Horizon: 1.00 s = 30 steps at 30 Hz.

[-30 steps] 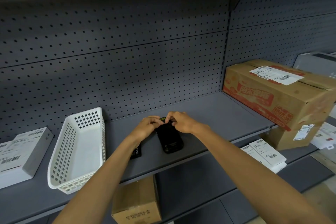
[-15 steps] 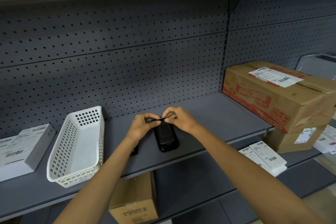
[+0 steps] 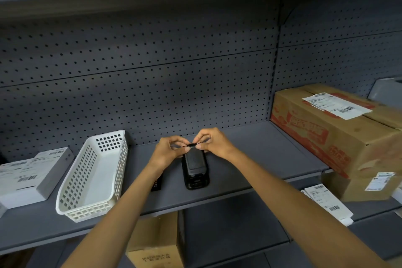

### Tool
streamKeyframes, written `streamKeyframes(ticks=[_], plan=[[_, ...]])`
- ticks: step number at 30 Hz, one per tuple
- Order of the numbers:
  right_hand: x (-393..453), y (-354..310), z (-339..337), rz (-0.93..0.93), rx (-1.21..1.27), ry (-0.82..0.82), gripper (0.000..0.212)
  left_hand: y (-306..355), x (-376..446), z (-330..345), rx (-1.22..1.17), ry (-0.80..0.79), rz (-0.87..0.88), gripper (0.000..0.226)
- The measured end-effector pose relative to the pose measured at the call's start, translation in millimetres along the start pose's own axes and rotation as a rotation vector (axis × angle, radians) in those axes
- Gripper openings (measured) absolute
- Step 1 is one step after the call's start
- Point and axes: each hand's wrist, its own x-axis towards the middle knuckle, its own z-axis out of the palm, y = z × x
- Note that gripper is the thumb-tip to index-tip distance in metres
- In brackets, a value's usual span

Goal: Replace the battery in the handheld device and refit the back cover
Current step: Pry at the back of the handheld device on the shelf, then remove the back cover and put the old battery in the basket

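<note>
- I see the left hand and the right hand meeting at the far end of the black handheld device, fingertips almost touching each other.
- Both hands are curled nearly closed, thumbs and forefingers pinched on the device's top edge; I cannot tell whether they grip the back cover or the body itself.
- The device lies flat on the grey shelf, back side up, its near end pointing toward me, just below both hands.
- A small black battery lies on the shelf under the left wrist, partly hidden by the forearm.
- Left of the left hand stands a white basket; beyond it, a white box.
- Well to the right of the right hand sits a cardboard carton with a shipping label.
</note>
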Motion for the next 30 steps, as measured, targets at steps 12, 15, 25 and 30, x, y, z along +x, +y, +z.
streamKeyframes(ticks=[12,15,25,30], plan=[[-0.4,38.6,-54.0,0.064,0.001,0.004,0.012,15.9,30.4,57.8,0.007,-0.04,-0.02,0.013],[-2.8,51.4,-63.3,0.086,0.002,-0.004,0.013,14.3,36.1,72.8,0.024,-0.05,-0.033,0.018],[-5.0,80.6,-70.0,0.12,-0.015,-0.057,0.013,6.2,40.0,98.7,0.247,-0.054,0.005,0.01],[-4.3,90.9,-64.8,0.101,-0.055,-0.061,0.014,2.5,35.7,101.9,0.336,-0.034,0.026,0.012]])
